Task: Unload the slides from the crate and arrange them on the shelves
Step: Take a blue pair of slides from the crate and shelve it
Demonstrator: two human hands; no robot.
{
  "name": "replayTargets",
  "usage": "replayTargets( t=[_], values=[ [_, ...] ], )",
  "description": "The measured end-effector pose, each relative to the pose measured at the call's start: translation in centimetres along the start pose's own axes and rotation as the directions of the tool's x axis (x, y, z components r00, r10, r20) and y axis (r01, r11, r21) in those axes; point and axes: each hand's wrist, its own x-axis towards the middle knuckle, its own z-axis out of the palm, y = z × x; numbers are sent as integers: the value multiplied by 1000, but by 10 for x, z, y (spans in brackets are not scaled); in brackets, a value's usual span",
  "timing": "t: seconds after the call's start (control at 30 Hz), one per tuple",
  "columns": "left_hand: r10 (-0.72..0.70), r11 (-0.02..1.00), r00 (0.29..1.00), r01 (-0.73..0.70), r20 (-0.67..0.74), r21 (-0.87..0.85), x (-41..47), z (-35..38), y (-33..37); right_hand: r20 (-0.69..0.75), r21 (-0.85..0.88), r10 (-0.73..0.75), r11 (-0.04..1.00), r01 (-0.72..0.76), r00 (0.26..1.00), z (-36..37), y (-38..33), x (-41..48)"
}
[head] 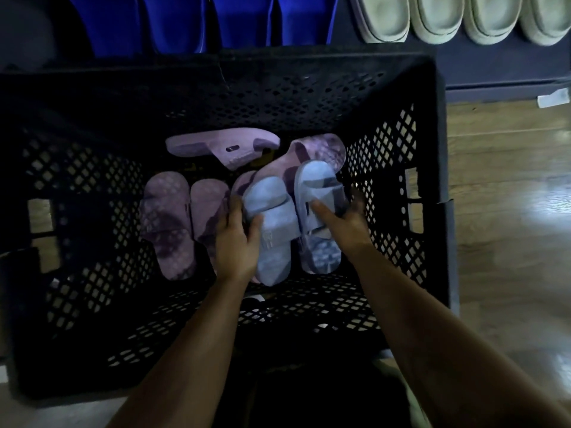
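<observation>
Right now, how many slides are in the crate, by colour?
Blue slides: 2, one gripped by the left hand, one by the right hand.
Purple slides: 5, one mostly hidden.
Total: 7.

The left hand [236,239] and right hand [346,219] are bare, like both forearms; dark clothing [309,403] shows dimly between them.

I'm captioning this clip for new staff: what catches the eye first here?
Two pale blue slides sit central in the black crate, the left hand gripping one, the right hand the other. Purple slides lie beside them; white slides line the top right.
</observation>
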Motion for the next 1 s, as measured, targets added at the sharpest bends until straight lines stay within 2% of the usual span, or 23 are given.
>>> replayTargets(
  t=[0.1, 0.2, 0.3, 0.4, 0.57, 0.77, 0.87, 1.0],
  values=[
    [58, 998, 998, -59, 40, 32, -4, 2, -1, -10, -125, 70, 990, -71, 997, -4, 8, 8],
    [60, 997, 998, -60, 5, 45, 0, 1, -4, -12, -94, 105, 990, -105, 994, -3, 15, 11],
    [9, 998, 999, -11, -43, -55, -1, 2, -7, -22, -36, 85, 996, -86, 996, -1, 18, 10],
    [-15, 994, 997, 6, -78, -109, -3, 1, -8, -18, -36, 0, 999, -1, 1000, 0, 16, 10],
    [55, 987, 989, -75, -138, -145, -6, -17, 7, -36, 86, -78, 993, 81, 996, -3, 7, -1],
    [125, 982, 975, -148, -184, -117, -36, -93, 67, -102, 84, -149, 984, 158, 984, -32, -63, -68],
    [154, 983, 965, -171, -212, -65, -66, -147, 122, -123, 106, -188, 974, 201, 974, -65, -116, -126],
    [180, 978, 969, -195, -172, -72, -108, -212, 205, -182, 171, -201, 958, 232, 963, -115, -187, -206]
  ],
)
